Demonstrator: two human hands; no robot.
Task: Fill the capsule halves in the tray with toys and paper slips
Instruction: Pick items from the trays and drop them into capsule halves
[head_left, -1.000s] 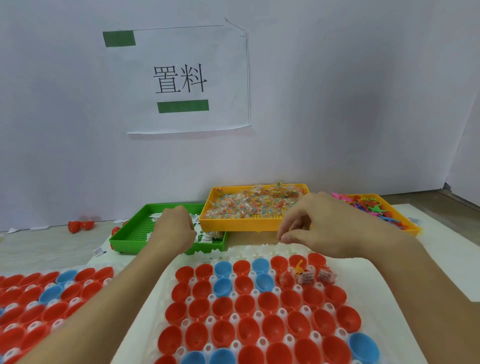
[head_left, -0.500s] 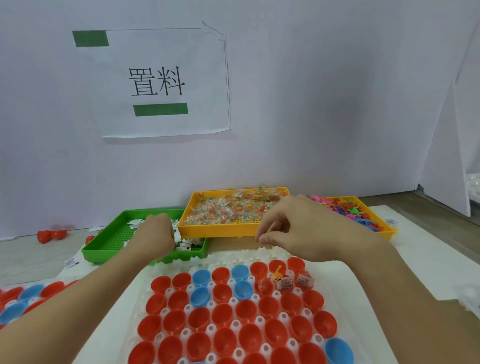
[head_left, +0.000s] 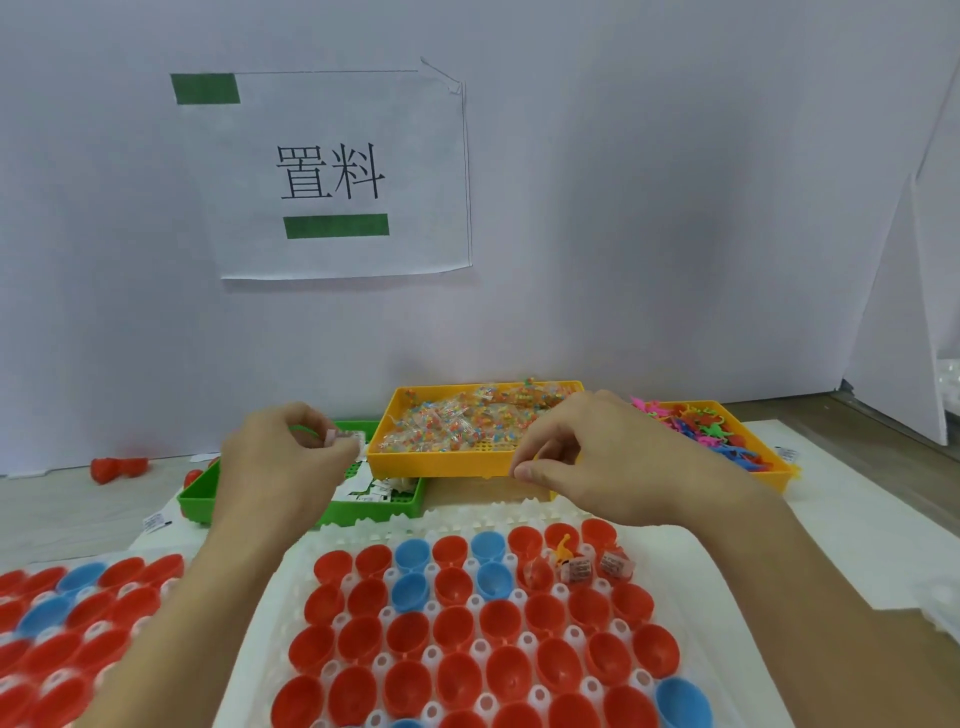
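Capsule halves, red and blue, sit open in the white tray just before the yellow bin of bagged beads. Three halves near the tray's far right corner hold toys and paper slips. Left hand pinches a paper slip over the green bin, left of the yellow one. Right hand, fingers curled with thumb meeting forefinger, hovers at the yellow bin's front edge; whether it grips anything I cannot tell

A plain white wall stands along the far edge of the counter. A white paper sign is fixed on it, with two black characters and two green bars; its upper right corner curls. At the far right corner stands a white panel. The counter surface is light wood, partly covered by white sheet. The light is soft and even.
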